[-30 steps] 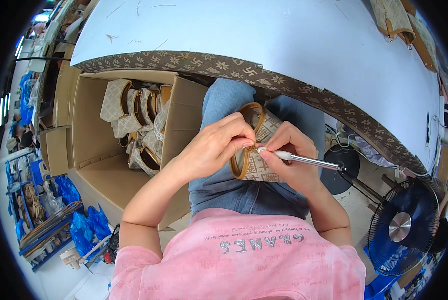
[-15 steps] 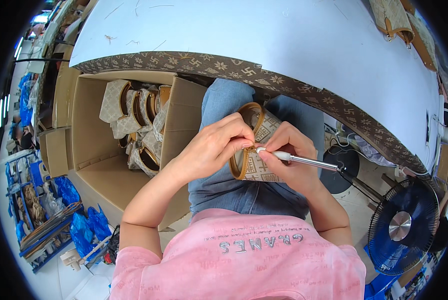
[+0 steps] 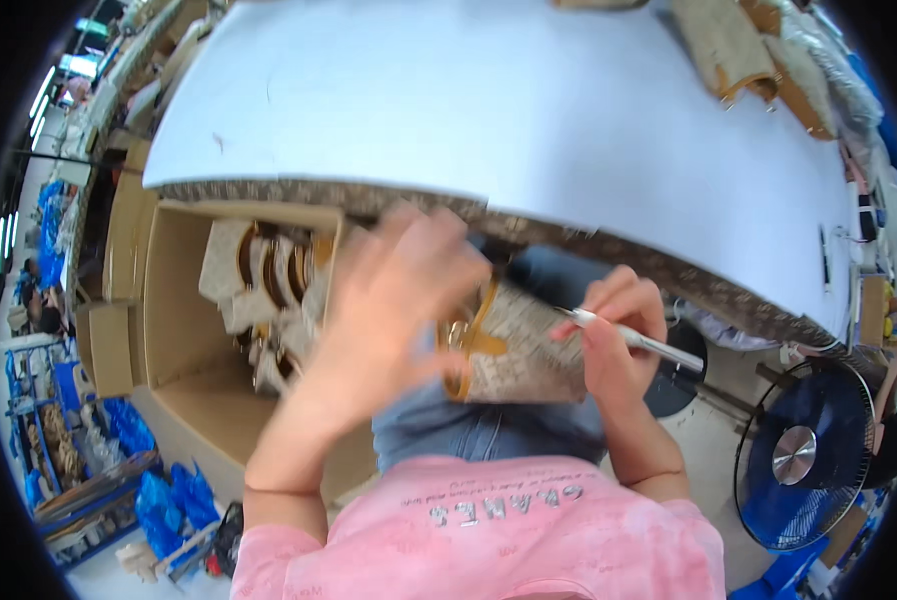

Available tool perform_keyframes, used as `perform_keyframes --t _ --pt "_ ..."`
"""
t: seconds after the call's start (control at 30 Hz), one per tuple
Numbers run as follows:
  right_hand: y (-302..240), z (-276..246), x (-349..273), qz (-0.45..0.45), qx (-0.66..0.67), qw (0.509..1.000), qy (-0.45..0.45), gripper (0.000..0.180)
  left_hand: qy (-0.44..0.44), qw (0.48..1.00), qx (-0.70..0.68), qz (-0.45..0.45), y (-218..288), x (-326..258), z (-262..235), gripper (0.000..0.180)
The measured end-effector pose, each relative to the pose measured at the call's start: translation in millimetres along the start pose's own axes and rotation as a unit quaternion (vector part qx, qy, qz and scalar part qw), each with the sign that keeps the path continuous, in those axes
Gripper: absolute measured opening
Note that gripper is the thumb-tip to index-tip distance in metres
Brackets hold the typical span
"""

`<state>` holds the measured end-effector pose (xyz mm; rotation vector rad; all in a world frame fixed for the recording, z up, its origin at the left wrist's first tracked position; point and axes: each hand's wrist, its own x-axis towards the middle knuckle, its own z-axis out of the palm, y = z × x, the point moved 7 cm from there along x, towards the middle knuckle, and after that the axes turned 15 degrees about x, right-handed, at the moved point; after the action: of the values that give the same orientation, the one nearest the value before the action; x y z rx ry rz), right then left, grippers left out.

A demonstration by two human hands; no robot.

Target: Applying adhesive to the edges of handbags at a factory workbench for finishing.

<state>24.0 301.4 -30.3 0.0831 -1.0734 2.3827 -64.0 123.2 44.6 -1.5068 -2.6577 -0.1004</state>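
A beige patterned bag (image 3: 534,370) with tan trim lies across my lap, its opening toward the left. A tan tab (image 3: 485,343) shows near that rim. My left hand (image 3: 399,290) is blurred over the opening, its thumb apart from the fingers, and nothing shows in its grasp. Between the fingers of my right hand (image 3: 624,320) is a white-and-silver pen-shaped tool (image 3: 664,350). Its thin tip points left, above the bag. Whether the left thumb touches the rim, I cannot tell.
Left of my legs stands an open cardboard box (image 3: 174,300) holding several similar bags (image 3: 231,262). A white-topped table (image 3: 449,110) spans the front, with more bag pieces (image 3: 724,55) at its far right. A black fan (image 3: 797,455) stands at the right.
My left hand has let go of the bag's rim and lifted away to the left. My right hand has moved right with the tool, off the rim. The view has shifted slightly.
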Motion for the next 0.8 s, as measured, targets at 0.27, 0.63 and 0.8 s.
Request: perform_keyframes --t 0.27,0.63,0.8 --pt "-123.0 -56.7 31.9 -0.288 -0.137 0.944 0.089 0.038 -0.086 0.994 -0.019 0.065 24.6 -8.0 4.6 0.048" --pt "-177.2 -145.3 44.2 -0.413 -0.325 0.819 0.232 0.024 0.087 0.972 0.188 0.114 -20.0 177.3 -92.4 0.061" --pt "-174.9 -142.9 47.4 -0.406 -0.339 0.813 0.243 0.019 0.310 0.861 0.283 0.288 81.9 358.7 9.5 0.056"
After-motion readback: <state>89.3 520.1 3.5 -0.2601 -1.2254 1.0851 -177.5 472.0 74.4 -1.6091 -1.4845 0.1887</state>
